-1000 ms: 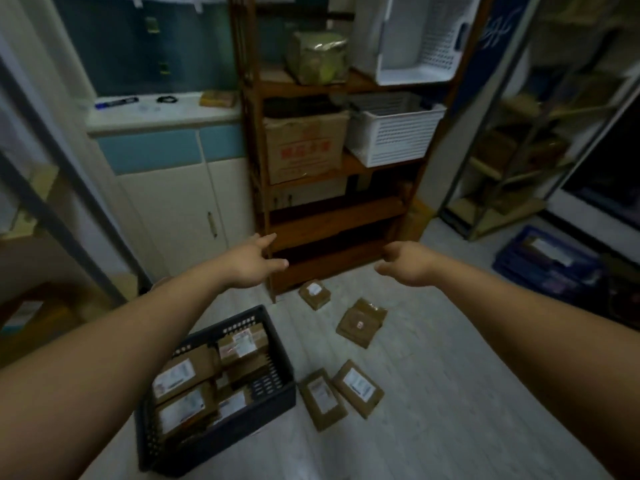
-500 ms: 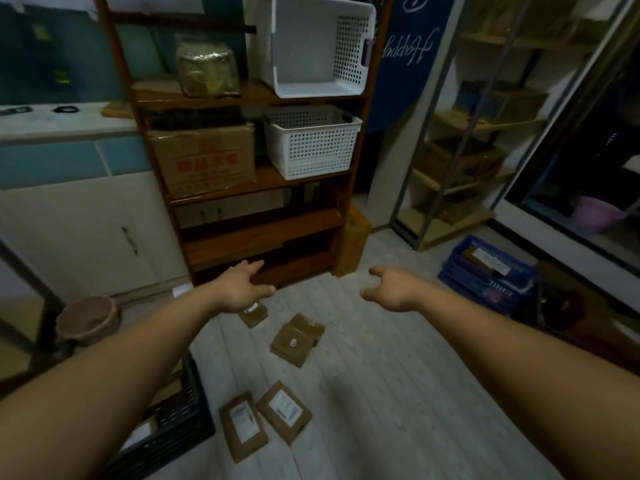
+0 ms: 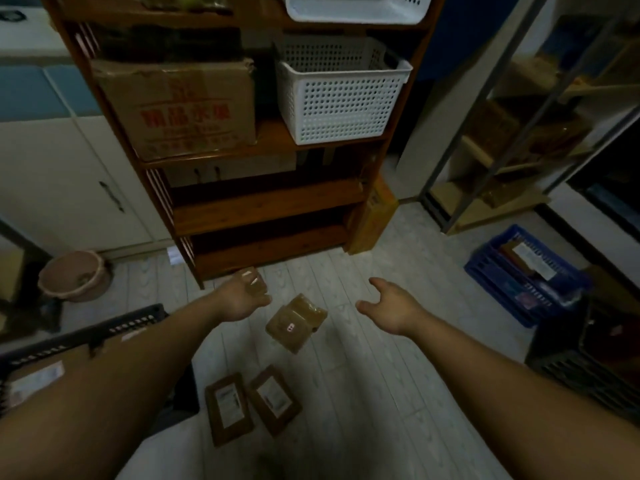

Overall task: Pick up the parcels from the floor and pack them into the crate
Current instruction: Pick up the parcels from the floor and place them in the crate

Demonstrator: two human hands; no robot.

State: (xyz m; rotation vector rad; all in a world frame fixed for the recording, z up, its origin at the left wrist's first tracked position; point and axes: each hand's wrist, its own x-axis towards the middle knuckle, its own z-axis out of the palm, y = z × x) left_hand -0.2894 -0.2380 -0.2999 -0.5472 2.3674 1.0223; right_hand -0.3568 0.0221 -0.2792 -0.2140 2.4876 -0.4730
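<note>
Several brown parcels lie on the pale floor. A small parcel (image 3: 252,283) sits by the foot of the wooden shelf, and my left hand (image 3: 239,301) reaches over its near edge with fingers extended; I see no grip on it. A larger taped parcel (image 3: 295,323) lies between my hands. Two flat labelled parcels (image 3: 228,408) (image 3: 275,398) lie side by side closer to me. My right hand (image 3: 389,308) hovers to the right of the taped parcel, fingers spread and empty. The dark crate (image 3: 104,329) stands at lower left, partly hidden by my left arm, with a labelled parcel (image 3: 34,381) inside.
A wooden shelf unit (image 3: 263,216) stands straight ahead with a cardboard box (image 3: 180,109) and white baskets (image 3: 339,95). A blue crate (image 3: 519,275) sits on the floor at right near a metal rack (image 3: 485,161). A pink basin (image 3: 74,275) stands at left.
The view has closed in and tilted down toward the floor. Both hands have dropped nearer the parcels, the left one now reaching the small parcel by the shelf.
</note>
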